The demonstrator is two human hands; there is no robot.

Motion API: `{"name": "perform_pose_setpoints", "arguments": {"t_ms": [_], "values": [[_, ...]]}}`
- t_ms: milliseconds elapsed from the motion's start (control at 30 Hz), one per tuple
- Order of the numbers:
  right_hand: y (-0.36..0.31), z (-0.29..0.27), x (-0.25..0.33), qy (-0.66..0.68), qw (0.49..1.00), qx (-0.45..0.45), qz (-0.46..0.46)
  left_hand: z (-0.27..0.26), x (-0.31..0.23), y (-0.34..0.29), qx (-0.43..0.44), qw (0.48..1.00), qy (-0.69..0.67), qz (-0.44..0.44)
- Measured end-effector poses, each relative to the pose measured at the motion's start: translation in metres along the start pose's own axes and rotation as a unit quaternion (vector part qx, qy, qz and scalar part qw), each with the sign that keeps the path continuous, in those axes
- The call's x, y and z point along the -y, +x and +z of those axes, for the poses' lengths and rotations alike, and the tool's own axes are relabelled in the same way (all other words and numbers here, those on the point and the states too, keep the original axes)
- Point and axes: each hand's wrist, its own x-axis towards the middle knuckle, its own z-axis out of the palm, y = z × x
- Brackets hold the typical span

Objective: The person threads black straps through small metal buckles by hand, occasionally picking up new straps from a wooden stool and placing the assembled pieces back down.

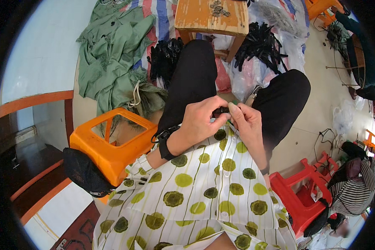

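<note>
In front of my lap, both hands meet around a small black piece (221,111), perhaps a strap end; most of it is hidden by my fingers. My left hand (201,118) pinches it from the left, thumb and forefinger closed. From the other side my right hand (246,121) grips it, thumb on top. A thin bit of green shows by the right fingertips. Beyond my knees, small metal pieces (218,9) lie on a worn wooden stool (191,18). Black straps lie in one pile (260,48) right of the stool and another pile (164,58) left of it.
An orange plastic stool (100,154) with a black mesh bag (85,173) stands at my left, and a red plastic stool (287,183) at my right. Green cloth (116,54) covers the floor far left. Striped sheeting (158,25) lies beneath the piles. A person's dark sleeve (354,29) shows far right.
</note>
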Motion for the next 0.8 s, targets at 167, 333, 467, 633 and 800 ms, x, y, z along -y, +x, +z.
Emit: {"name": "perform_pose_setpoints", "arguments": {"t_ms": [167, 333, 467, 633, 800], "values": [[-0.007, 0.003, 0.004, 0.126, 0.992, -0.007, 0.018, -0.004, -0.009, 0.000, 0.062, 0.997, -0.020, -0.031], [-0.009, 0.006, 0.000, 0.211, 0.975, -0.042, 0.049, 0.004, -0.014, 0.000, -0.009, 0.999, -0.034, 0.003], [-0.005, 0.008, -0.004, 0.282, 0.956, -0.058, 0.060, 0.007, -0.008, -0.003, -0.009, 0.995, -0.088, -0.046], [-0.005, 0.006, -0.004, 0.281, 0.958, -0.043, 0.032, 0.004, -0.002, -0.004, 0.012, 0.989, -0.136, -0.060], [0.007, 0.004, -0.003, 0.271, 0.961, 0.004, -0.062, -0.015, -0.003, 0.006, 0.089, 0.889, -0.363, -0.264]]}}
